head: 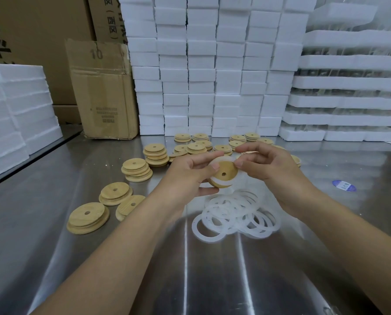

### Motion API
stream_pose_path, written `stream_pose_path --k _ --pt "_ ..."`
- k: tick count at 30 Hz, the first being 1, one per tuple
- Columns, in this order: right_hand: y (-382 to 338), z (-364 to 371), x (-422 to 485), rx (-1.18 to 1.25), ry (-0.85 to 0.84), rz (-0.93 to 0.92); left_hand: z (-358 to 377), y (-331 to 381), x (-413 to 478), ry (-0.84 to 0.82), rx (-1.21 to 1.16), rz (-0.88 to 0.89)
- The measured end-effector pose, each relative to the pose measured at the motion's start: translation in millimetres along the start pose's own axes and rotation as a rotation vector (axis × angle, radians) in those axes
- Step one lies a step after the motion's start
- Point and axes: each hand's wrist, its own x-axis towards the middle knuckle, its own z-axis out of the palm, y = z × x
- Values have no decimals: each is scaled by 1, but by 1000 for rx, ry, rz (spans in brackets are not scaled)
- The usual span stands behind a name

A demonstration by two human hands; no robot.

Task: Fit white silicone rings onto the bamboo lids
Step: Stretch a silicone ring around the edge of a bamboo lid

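We saw the left hand (190, 173) held above the steel table (42, 189), its fingers and thumb curled round a bamboo lid (224, 172) that was tilted on edge with its centre hole facing us. A white silicone ring (218, 181) lay partly round the lid's narrower step, showing as a pale band along the lower and right rim. The right hand (269, 164) met the lid from the right, thumb and forefinger pinching the ring at the upper right edge while the other fingers were loosely spread. Just below the hands, a loose pile of rings (235, 214) lay overlapping on the table. Stacks of bare lids (135, 170) sat to the left and behind the hands, and a blue label (344, 185) lay well to the right. White foam blocks (212, 76) and a cardboard box (103, 92) stood at the back.
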Motion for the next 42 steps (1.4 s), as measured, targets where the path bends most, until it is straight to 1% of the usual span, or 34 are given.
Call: stream_pose_path --k 9,13,17,20,22,25,27,32,37,42 --pt "-4 -4 3 -8 -59 17 -6 -2 6 11 -240 -55" --pt "-4 -4 3 -22 -47 13 0 -6 7 67 -335 -58" --pt "1 -1 2 -60 -3 -2 9 -13 5 113 -337 -16" --pt "4 0 2 -114 -33 4 12 -13 4 138 -340 27" --pt "2 -1 2 -122 -39 9 16 -13 3 187 -341 45" --pt "-3 -2 2 -110 -38 21 24 -12 1 280 -408 29" --pt "-4 -1 2 -113 -43 40 27 -12 0 304 -457 0" --pt "-8 -3 1 -108 -62 76 29 -7 -4 310 -523 -32" --pt "-16 -10 1 -191 -150 101 35 -7 -6 329 -459 -15" --pt "-18 -13 -1 -243 -209 139 35 -3 -6 245 -458 -27"
